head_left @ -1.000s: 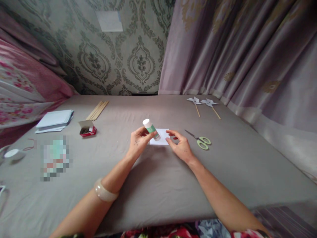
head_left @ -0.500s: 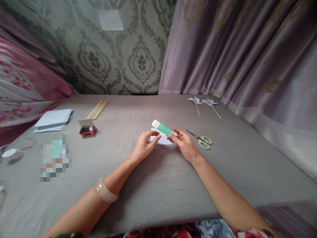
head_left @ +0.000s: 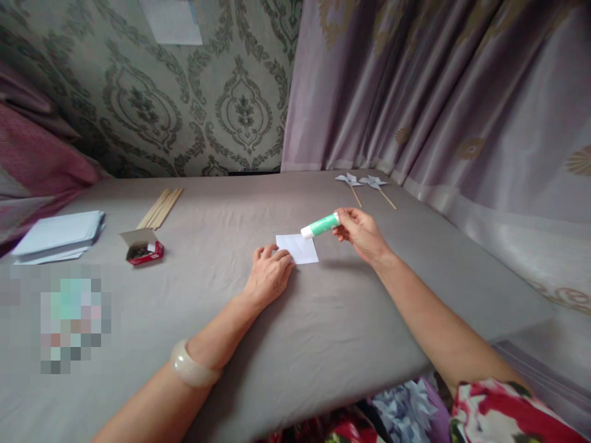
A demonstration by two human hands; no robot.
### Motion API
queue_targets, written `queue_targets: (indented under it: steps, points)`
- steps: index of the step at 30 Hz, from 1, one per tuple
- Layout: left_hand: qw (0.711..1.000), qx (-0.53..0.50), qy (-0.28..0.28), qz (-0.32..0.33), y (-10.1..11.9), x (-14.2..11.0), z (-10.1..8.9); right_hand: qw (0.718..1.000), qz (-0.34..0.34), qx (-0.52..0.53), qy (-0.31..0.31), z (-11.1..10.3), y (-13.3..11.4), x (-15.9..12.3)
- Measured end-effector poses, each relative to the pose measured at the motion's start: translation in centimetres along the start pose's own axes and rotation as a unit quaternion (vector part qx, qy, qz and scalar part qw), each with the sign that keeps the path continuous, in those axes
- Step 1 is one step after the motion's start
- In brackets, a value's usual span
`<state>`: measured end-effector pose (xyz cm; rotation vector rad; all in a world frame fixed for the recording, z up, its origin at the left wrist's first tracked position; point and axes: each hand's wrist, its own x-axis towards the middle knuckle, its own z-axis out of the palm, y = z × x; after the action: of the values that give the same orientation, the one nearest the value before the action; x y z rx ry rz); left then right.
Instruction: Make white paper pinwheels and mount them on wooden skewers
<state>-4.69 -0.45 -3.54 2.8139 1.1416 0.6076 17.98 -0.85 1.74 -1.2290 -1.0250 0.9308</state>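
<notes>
My right hand (head_left: 364, 235) is gripping the glue stick (head_left: 322, 226), its length pointing toward half past eight; my left hand (head_left: 270, 275) (nearer, unclenched) is resting on the paper (head_left: 302, 251).

Single sheet (head_left: 303, 252) lies right of the box (head_left: 148, 255) (sticks (head_left: 160, 209) behind it).

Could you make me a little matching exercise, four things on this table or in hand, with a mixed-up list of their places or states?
Things:
1. Green-and-white tube
2. White paper
3. Two pinwheels
4. Red box

Places or states:
A. Lying near the purple curtain
B. Standing with its flap open
C. Held in the right hand
D. Partly covered by the left hand

Pairs: 1-C, 2-D, 3-A, 4-B
</notes>
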Motion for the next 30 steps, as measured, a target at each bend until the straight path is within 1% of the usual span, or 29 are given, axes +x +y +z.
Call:
queue_targets:
  steps: [2,4,7,10,14,18,23,27,30]
  points:
    - [1.0,0.005,-0.001,0.0,0.0,0.0,0.1,0.996,-0.051,-0.077,-0.007,0.7,0.1,0.5]
    - [1.0,0.009,0.001,0.003,0.0,0.0,0.2,0.979,-0.102,-0.173,-0.029,1.6,0.3,0.8]
    - [1.0,0.017,0.003,0.006,-0.1,-0.1,0.2,0.932,-0.163,-0.317,-0.063,2.9,0.5,0.7]
    - [1.0,0.022,0.001,0.006,-0.1,-0.1,0.2,0.889,-0.205,-0.399,-0.085,3.8,0.2,0.5]
    - [1.0,0.02,0.0,0.004,-0.1,-0.1,0.3,0.859,-0.233,-0.437,-0.126,4.4,0.0,0.6]
    - [1.0,0.02,-0.008,0.004,0.0,0.0,0.1,0.844,-0.238,-0.454,-0.158,4.8,-0.2,0.5]
    - [1.0,0.022,-0.019,-0.003,0.1,0.1,0.0,0.84,-0.229,-0.458,-0.177,5.2,-0.3,0.3]
    - [0.999,0.023,-0.022,0.001,0.1,0.1,0.2,0.835,-0.234,-0.457,-0.2,5.0,0.0,0.4]
    - [0.999,0.028,-0.022,0.001,0.1,0.0,0.3,0.838,-0.216,-0.457,-0.207,4.8,0.5,0.5]
